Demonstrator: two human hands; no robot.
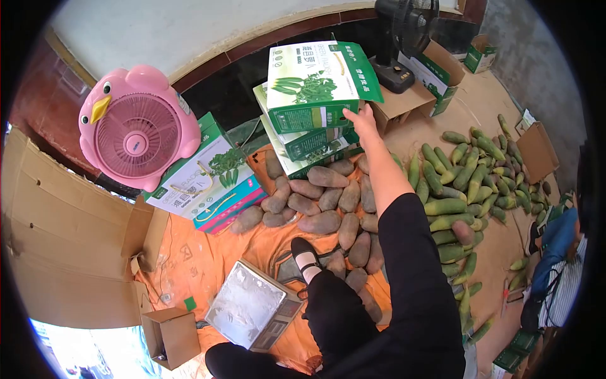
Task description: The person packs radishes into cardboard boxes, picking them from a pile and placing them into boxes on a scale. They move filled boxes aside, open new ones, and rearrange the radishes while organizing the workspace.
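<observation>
My right hand (pixel 363 124) reaches forward and grips the near right corner of a green and white radish carton (pixel 309 79). Part of the fingers is hidden behind the carton's edge. This carton rests on top of other cartons (pixel 315 144) of the same print, stacked at a tilt. Just below the stack lie several dusty, reddish-brown root vegetables (pixel 328 177) on an orange cloth (pixel 180 252). My left hand is out of view.
A pink fan (pixel 139 129) stands at left by another carton (pixel 205 167). A silver scale (pixel 246 303) sits near my feet. Green radishes (pixel 467 177) are heaped at right. A black fan (pixel 394 72) stands behind, and a seated person (pixel 558 259) is at far right.
</observation>
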